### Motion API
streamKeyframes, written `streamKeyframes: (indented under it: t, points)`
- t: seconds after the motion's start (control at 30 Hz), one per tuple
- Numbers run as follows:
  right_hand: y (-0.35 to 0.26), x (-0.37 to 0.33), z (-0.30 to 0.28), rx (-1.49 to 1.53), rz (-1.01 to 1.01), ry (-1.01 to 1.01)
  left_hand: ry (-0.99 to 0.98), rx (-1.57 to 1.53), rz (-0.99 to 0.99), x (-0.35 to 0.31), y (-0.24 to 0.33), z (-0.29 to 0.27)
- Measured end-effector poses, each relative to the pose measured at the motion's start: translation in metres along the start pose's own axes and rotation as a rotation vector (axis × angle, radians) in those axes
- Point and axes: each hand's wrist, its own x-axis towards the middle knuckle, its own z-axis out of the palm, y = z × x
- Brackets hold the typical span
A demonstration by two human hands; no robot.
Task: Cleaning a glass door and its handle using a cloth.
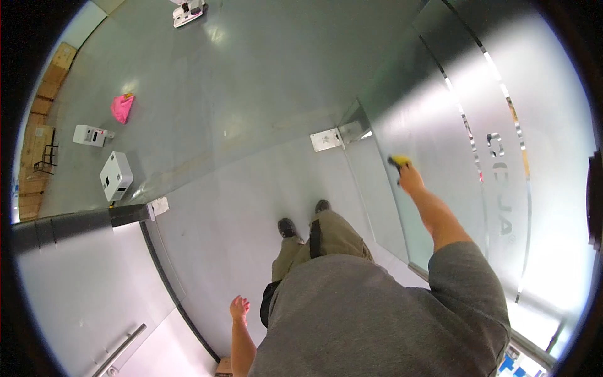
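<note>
Stretched forward on the right, my right hand (pixel 411 179) is closed around a small yellow-and-black handheld tool (pixel 399 161). Its exact kind is too small to make out. The tool is held up close to the edge of a frosted glass panel (pixel 452 207); whether it touches the glass I cannot tell. My left hand (pixel 239 306) hangs low beside my body, fingers loosely bent and a little apart, with nothing visible in it.
Another frosted glass door (pixel 81 270) with a bar handle (pixel 120 349) stands at left. Metal fittings (pixel 325 140) sit at the glass corners. White box-shaped devices (pixel 117 176), a pink bag-like thing (pixel 122 108) and cardboard boxes (pixel 47 100) lie beyond on the grey floor (pixel 251 81).
</note>
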Motion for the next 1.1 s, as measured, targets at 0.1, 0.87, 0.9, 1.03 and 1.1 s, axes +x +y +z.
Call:
streamKeyframes:
  t: [0.1,0.87,0.9,1.03,1.1]
  points:
    - [-0.031,-0.075,0.02,0.027,-0.031,-0.025,-0.062,0.176,-0.084,0.017,-0.018,-0.01]
    - [0.093,0.225,-0.049,-0.02,0.007,0.034,-0.102,0.315,0.082,-0.027,0.043,0.116]
    - [0.074,0.213,-0.028,-0.039,0.001,0.06,-0.103,0.321,0.075,-0.029,0.034,0.112]
    - [-0.016,0.138,0.1,0.06,0.033,0.156,-0.096,0.268,0.031,-0.019,0.012,0.109]
    - [-0.05,0.054,0.13,0.123,-0.069,-0.04,-0.098,0.224,0.037,-0.021,0.008,0.105]
